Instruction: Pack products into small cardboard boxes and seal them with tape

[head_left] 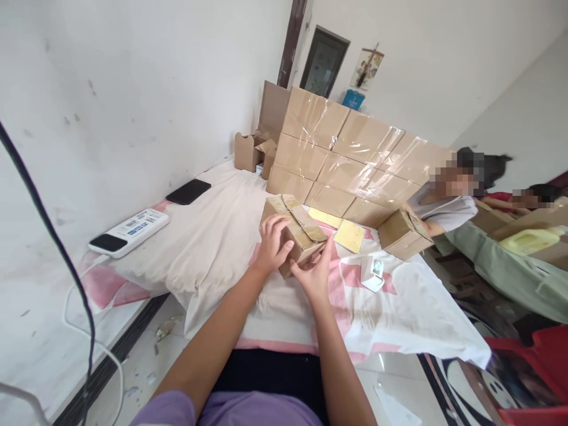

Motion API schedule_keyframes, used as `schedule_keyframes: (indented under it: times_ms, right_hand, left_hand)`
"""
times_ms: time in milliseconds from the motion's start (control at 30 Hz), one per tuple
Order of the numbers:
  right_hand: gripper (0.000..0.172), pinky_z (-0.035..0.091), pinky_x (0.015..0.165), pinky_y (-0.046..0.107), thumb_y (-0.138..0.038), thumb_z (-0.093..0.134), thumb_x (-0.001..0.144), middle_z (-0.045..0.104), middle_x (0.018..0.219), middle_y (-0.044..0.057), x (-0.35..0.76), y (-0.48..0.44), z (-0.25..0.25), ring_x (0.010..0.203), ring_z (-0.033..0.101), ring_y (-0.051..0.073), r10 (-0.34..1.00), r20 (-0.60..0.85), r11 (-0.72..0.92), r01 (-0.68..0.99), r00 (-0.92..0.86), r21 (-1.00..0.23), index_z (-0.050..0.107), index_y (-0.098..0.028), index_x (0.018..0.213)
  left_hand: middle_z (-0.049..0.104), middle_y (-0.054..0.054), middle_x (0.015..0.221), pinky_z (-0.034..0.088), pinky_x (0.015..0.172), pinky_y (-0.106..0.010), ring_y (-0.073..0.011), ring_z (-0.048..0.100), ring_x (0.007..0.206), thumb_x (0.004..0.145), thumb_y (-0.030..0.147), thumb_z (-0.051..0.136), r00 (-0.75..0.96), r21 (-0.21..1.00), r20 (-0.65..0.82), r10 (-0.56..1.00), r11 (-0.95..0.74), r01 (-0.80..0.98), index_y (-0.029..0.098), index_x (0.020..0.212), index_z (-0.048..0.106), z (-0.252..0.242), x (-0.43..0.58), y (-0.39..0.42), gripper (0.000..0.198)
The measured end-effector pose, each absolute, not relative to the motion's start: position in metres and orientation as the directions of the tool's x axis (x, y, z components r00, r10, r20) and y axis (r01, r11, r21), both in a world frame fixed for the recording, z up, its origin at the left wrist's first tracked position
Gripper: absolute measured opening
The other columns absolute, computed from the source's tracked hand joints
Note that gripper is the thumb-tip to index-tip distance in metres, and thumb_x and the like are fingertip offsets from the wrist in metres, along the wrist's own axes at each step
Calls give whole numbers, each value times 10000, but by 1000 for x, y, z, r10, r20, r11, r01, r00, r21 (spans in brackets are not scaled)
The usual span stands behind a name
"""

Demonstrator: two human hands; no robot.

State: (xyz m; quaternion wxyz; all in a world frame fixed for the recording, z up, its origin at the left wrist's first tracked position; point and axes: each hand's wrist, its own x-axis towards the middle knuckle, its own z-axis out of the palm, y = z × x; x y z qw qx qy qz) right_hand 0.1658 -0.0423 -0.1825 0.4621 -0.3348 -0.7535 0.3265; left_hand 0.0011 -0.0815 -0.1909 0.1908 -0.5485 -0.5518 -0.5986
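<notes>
A small brown cardboard box (298, 222) stands on the cloth-covered table in front of me, its top flaps folded over with a seam between them. My left hand (273, 245) grips its left side, fingers bent over the top edge and thumb on the near face. My right hand (314, 269) holds the near right corner, with the thumb low on the near face and the fingers partly hidden behind the box. Just beyond and to the right lie yellow cards (349, 235). Further right is a small folded white paper piece (372, 274) with a dark print.
Stacked taped cartons (350, 154) form a wall behind. A person (448, 201) sits at the right beside another closed box (404, 234). Open cartons (248, 152) stand at the back left. A black phone (189, 191) and a white device (129, 232) with a cable lie left.
</notes>
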Motion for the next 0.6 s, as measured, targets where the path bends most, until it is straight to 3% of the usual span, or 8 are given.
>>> schedule_keyframes:
  times_ms: [100,200,300,400,500,600]
  right_hand:
    - [1225,562,1074,515,-463,821,724,434,1615,202,185,-41,-160,1433,527,362,852,441,480,83,-282,-873,109,-255,1698]
    - [1215,625,948,448,-434,798,740,455,1591,174,238,-31,-129,1379,576,328,854,506,514,55,-119,-856,41,-324,1685]
    - [1254,621,963,456,-427,807,712,355,1646,183,319,-10,-104,1444,515,341,770,624,574,283,135,-769,0,-336,1667]
    - [1287,591,1026,505,-460,777,699,224,1697,239,404,22,-101,1473,477,371,684,661,469,509,307,-722,-50,-259,1664]
    - [1313,412,1198,619,-524,794,607,279,1659,281,461,60,-125,1519,378,455,687,648,286,696,329,-658,91,-155,1653]
    - [1316,302,1224,681,-576,784,577,322,1619,320,476,86,-154,1529,309,513,767,559,150,758,316,-635,178,-91,1640]
  left_hand:
    - [543,-203,1417,333,1201,-519,-318,476,1387,1062,545,379,-377,465,876,301,-319,826,169,1412,487,-195,-6,-87,524]
    - [535,-200,1389,351,1195,-533,-324,494,1366,1058,528,378,-452,522,848,276,-296,800,172,1398,470,-197,-11,-89,500]
    - [528,-192,1384,362,1190,-535,-323,491,1354,1052,509,410,-482,550,834,270,-320,772,174,1394,466,-199,-11,-87,483]
    - [527,-181,1381,380,1173,-533,-324,488,1344,1046,503,424,-499,582,811,306,-334,741,182,1401,460,-202,-8,-84,480]
    - [527,-171,1376,391,1169,-534,-326,488,1345,1048,498,429,-502,613,784,366,-327,719,190,1408,459,-205,-5,-83,474]
    - [534,-163,1381,388,1176,-534,-323,483,1357,1052,477,445,-483,631,762,431,-324,705,197,1410,476,-208,-1,-83,456]
